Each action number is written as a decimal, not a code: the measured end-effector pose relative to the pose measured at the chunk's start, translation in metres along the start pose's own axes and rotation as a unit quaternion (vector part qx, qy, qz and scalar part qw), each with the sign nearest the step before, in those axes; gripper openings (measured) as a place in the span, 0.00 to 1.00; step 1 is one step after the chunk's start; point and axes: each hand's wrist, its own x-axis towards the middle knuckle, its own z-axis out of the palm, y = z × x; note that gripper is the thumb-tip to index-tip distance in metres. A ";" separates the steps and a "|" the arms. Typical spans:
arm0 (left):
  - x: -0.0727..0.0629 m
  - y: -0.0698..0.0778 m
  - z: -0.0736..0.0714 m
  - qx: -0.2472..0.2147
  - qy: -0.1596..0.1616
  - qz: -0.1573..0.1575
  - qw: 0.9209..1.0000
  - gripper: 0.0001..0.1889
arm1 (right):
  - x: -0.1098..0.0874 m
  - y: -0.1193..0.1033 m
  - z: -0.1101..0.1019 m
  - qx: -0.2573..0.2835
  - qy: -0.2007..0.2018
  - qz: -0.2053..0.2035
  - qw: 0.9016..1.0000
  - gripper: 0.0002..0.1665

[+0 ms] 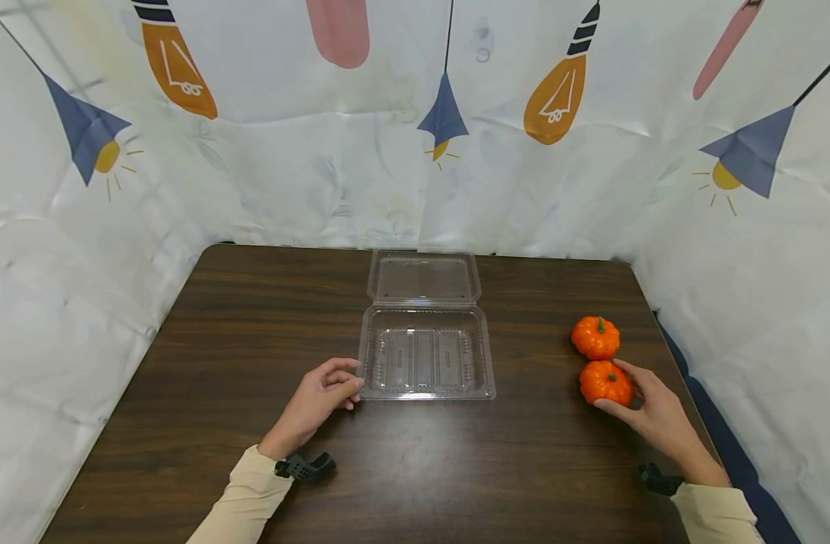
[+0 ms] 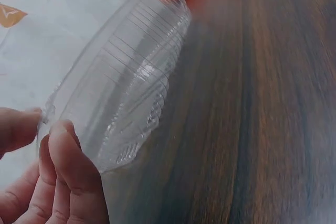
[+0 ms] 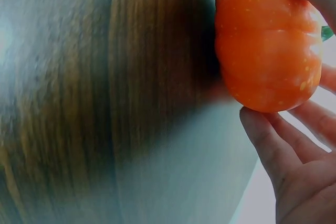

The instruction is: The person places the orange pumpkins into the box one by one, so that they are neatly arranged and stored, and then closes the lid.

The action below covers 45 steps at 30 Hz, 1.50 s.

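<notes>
A clear plastic clamshell container (image 1: 425,355) lies on the table with its lid (image 1: 425,278) folded back, and nothing lies inside it. My left hand (image 1: 325,394) pinches the container's left rim between thumb and fingers, as the left wrist view also shows. Over at the right, two small orange pumpkins stand one behind the other. The front pumpkin (image 1: 605,383) is held by my right hand (image 1: 656,412), thumb on its near side and fingers round its far side. Just behind it is the back pumpkin (image 1: 595,338), with a green stem.
The dark wooden table (image 1: 265,317) has a white curtain (image 1: 388,181) with printed lamps and bulbs around its back and sides. Black wrist mounts (image 1: 306,467) are strapped on both wrists. Dark blue cloth (image 1: 721,438) hangs past the right table edge.
</notes>
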 end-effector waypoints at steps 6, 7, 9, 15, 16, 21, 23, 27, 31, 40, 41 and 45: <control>-0.001 0.000 0.000 -0.056 -0.002 -0.022 0.998 0.24 | 0.002 -0.006 0.000 0.006 -0.001 0.006 1.000 0.50; -0.002 -0.001 0.000 -0.062 -0.003 -0.024 0.998 0.24 | 0.002 -0.007 0.000 0.011 -0.001 0.007 1.000 0.49; -0.002 -0.001 0.000 -0.070 -0.006 -0.025 0.997 0.25 | 0.003 -0.010 0.000 0.020 0.000 0.009 1.000 0.49; -0.003 -0.002 0.001 -0.083 -0.009 -0.022 0.996 0.25 | 0.009 -0.022 -0.003 0.047 0.003 0.008 0.999 0.48; -0.003 -0.001 0.001 -0.084 -0.010 -0.022 0.996 0.25 | 0.010 -0.024 -0.003 0.049 0.001 0.008 0.999 0.48; -0.004 0.000 0.001 -0.087 -0.013 -0.022 0.996 0.25 | 0.016 -0.034 -0.005 0.056 -0.003 0.006 0.998 0.48; -0.004 0.000 0.001 -0.088 -0.015 -0.022 0.996 0.25 | 0.018 -0.038 -0.006 0.059 -0.004 -0.001 0.998 0.47; -0.005 0.000 0.000 -0.094 -0.021 -0.021 0.995 0.25 | 0.024 -0.046 -0.004 0.069 0.000 -0.017 0.997 0.46; -0.004 -0.001 -0.001 -0.096 -0.025 -0.019 0.995 0.25 | 0.032 -0.055 -0.003 0.080 0.003 -0.035 0.996 0.45; -0.004 -0.001 -0.003 -0.087 -0.031 -0.009 0.996 0.25 | 0.051 -0.075 -0.002 0.099 -0.003 -0.062 0.993 0.46; -0.004 -0.001 -0.002 -0.087 -0.030 -0.009 0.996 0.24 | 0.053 -0.078 -0.002 0.103 -0.005 -0.065 0.993 0.46; -0.005 -0.001 -0.002 -0.087 -0.028 -0.010 0.996 0.24 | 0.060 -0.090 -0.002 0.106 -0.009 -0.077 0.991 0.47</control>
